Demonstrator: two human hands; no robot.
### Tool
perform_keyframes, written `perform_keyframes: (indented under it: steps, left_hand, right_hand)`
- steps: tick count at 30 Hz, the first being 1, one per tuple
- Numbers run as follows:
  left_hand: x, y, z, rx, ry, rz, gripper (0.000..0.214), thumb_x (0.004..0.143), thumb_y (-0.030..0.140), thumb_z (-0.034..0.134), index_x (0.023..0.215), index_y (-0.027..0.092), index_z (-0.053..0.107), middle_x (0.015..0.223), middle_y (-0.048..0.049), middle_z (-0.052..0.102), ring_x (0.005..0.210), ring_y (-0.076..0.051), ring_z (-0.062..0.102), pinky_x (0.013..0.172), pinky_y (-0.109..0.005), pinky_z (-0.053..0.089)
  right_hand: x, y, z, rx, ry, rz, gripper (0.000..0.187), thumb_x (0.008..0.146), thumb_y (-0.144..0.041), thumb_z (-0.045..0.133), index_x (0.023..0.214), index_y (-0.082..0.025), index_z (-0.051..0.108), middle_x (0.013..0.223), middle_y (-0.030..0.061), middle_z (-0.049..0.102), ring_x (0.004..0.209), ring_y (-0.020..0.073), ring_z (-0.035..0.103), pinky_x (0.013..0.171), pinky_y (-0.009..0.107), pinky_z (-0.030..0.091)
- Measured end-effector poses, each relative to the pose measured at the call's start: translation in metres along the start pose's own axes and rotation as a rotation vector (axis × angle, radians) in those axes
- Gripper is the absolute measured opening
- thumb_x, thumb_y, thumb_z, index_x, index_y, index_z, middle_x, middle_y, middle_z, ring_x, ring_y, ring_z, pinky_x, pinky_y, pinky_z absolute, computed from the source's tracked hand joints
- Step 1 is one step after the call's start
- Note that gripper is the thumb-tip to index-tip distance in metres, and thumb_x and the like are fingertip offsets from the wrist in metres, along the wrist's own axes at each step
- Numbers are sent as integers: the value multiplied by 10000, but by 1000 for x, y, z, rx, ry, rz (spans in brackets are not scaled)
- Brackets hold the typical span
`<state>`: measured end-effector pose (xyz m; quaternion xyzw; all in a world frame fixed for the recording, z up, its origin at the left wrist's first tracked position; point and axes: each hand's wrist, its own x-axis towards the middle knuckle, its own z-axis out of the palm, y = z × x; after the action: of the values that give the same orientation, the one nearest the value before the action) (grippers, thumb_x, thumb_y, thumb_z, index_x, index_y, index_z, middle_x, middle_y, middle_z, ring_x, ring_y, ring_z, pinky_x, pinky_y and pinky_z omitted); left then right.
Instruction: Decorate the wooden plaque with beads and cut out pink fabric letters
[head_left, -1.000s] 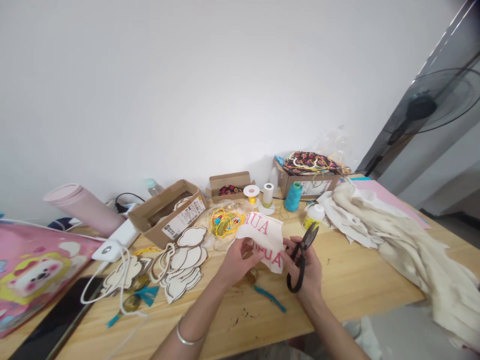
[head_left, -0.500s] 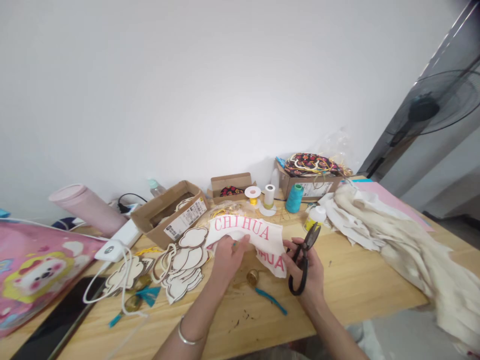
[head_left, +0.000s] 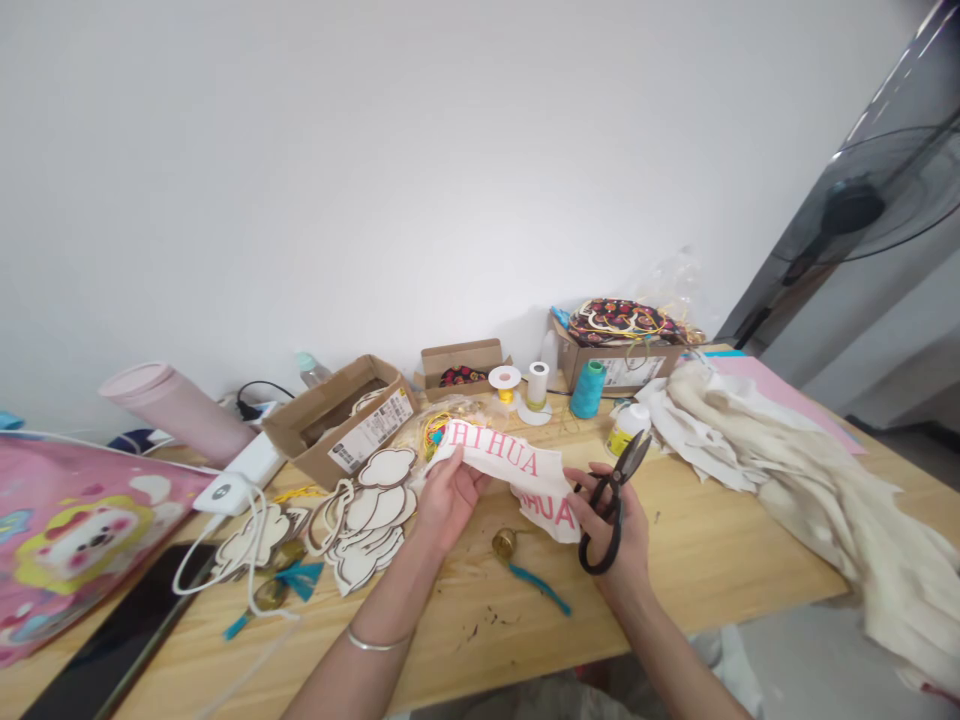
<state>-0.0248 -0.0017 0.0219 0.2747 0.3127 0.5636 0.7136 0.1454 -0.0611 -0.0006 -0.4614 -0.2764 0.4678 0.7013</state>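
A white cloth strip (head_left: 495, 455) with pink capital letters reading "HIHUA" is stretched above the table between both hands. My left hand (head_left: 452, 495) pinches its left end, thumb on top. The black-handled scissors (head_left: 615, 490) rest in my right hand (head_left: 619, 530), blades pointing up and away, while its fingertips also grip the strip's right side. Below hangs a second lettered part of the cloth (head_left: 551, 512), ending in "HUA"; whether it is one piece with the strip I cannot tell. On the table under the cloth lies a small brass bell (head_left: 504, 543) with a teal cord (head_left: 541, 588).
Cloud-shaped cutouts (head_left: 375, 515) lie left of my hands, near an open cardboard box (head_left: 337, 420). Behind stand thread spools, a teal cone (head_left: 588, 390) and a white bottle (head_left: 628, 428). Crumpled cream fabric (head_left: 787, 490) covers the right side. A phone (head_left: 124, 640) and white cable lie left.
My left hand has shifted to the strip's left end, its thumb now on top, covering the first letter. The strip has turned slightly, sloping down to the right. The scissors stay in my right hand.
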Motion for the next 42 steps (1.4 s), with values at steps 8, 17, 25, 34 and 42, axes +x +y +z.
perform_keyframes:
  steps: [8, 17, 25, 34, 42]
  left_hand:
    - [1, 2, 1, -167, 27, -103, 266, 878, 230, 364, 964, 139, 598, 847, -50, 691, 752, -145, 632, 709, -275, 487]
    - [-2, 17, -5, -312, -121, -72, 442, 868, 429, 332, 1165, 155, 511, 1103, -81, 621, 1071, -198, 529, 897, -341, 405]
    - [-7, -3, -4, -23, -192, -258, 226, 794, 270, 550, 962, 127, 595, 838, -79, 684, 861, -199, 620, 832, -344, 439]
    - [-2, -9, -4, 234, -71, -103, 273, 627, 185, 715, 846, 160, 553, 571, 47, 583, 517, -102, 563, 570, -232, 452]
    - [18, -13, -1, 457, -5, 68, 408, 513, 209, 769, 854, 134, 558, 692, -22, 671, 605, -168, 614, 581, -279, 486]
  right_hand:
    - [1, 0, -1, 6, 0, 0, 459, 577, -239, 727, 976, -207, 504, 888, 71, 673, 555, 98, 508, 488, 229, 429]
    - [6, -19, 25, -106, -220, -91, 377, 622, -221, 686, 958, -225, 517, 832, 40, 679, 585, 111, 517, 509, 238, 443]
    - [38, -5, 38, -211, -357, -143, 412, 604, -226, 705, 963, -226, 501, 871, 34, 658, 620, 113, 547, 567, 255, 479]
    - [34, 4, 35, -172, -387, -96, 412, 594, -215, 708, 958, -232, 516, 828, 20, 669, 571, 97, 515, 509, 228, 448]
    - [42, 7, 22, -231, -217, -190, 374, 653, -256, 659, 983, -203, 490, 880, 38, 648, 625, 123, 586, 613, 287, 476]
